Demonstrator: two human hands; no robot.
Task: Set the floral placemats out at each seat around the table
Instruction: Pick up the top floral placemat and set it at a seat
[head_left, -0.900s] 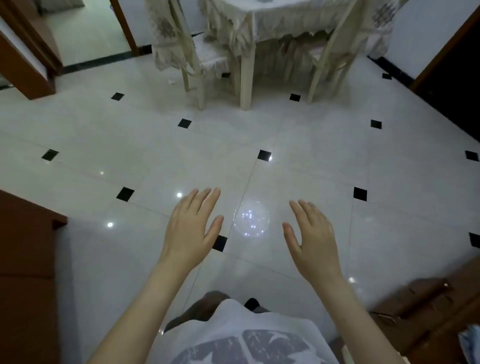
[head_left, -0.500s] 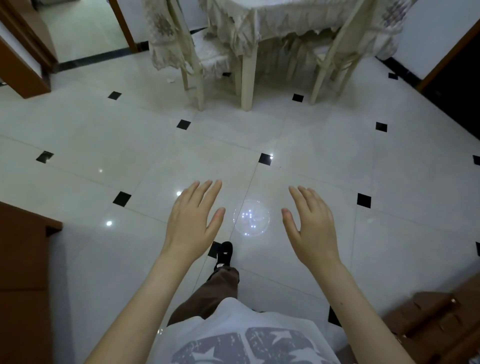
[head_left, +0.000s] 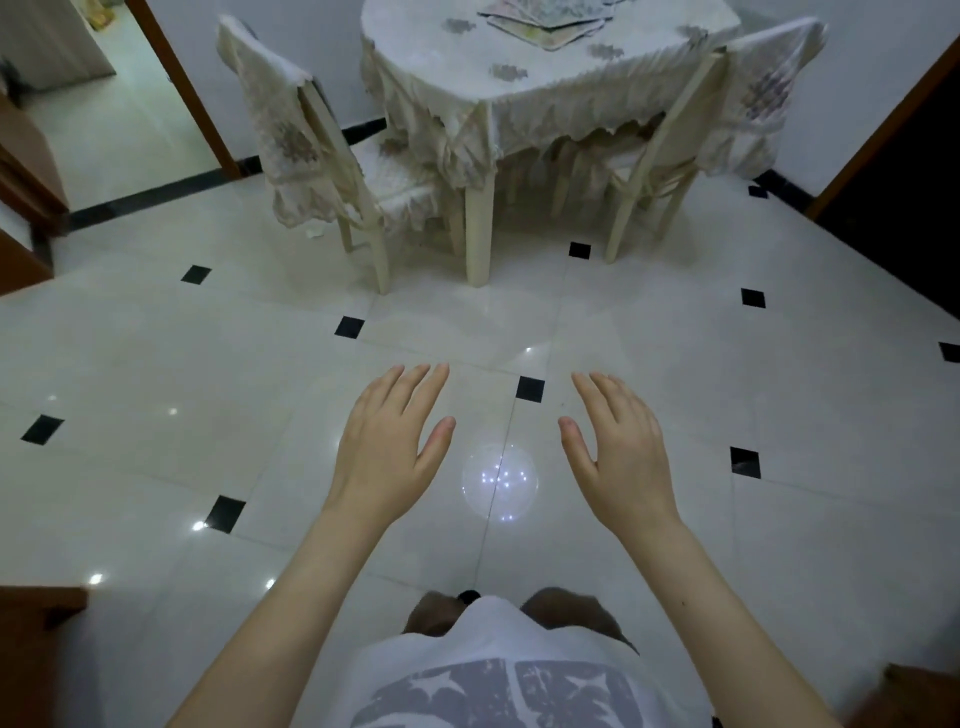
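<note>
Empty hands, table ahead.
Left hand (head_left: 387, 447) and right hand (head_left: 621, 452) hover flat, holding nothing; placemats (head_left: 545, 23) lie stacked on the table (head_left: 545, 93), probably awaiting distribution.

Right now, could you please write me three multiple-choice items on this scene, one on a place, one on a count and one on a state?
1. Where do the placemats lie?
A. on the floor
B. on the table, in an overlapping pile
C. on a chair seat

2. How many chairs show at the table?
A. two
B. four
C. none

3. How are the hands?
A. both grip a mat
B. one is a fist
C. both are open and hold nothing

Answers:
1 B, the mats overlap near the far edge of the tabletop.
2 A, one chair stands left of the table and another chair right of it.
3 C, the left hand and right hand show straight fingers over the bare floor.
</note>
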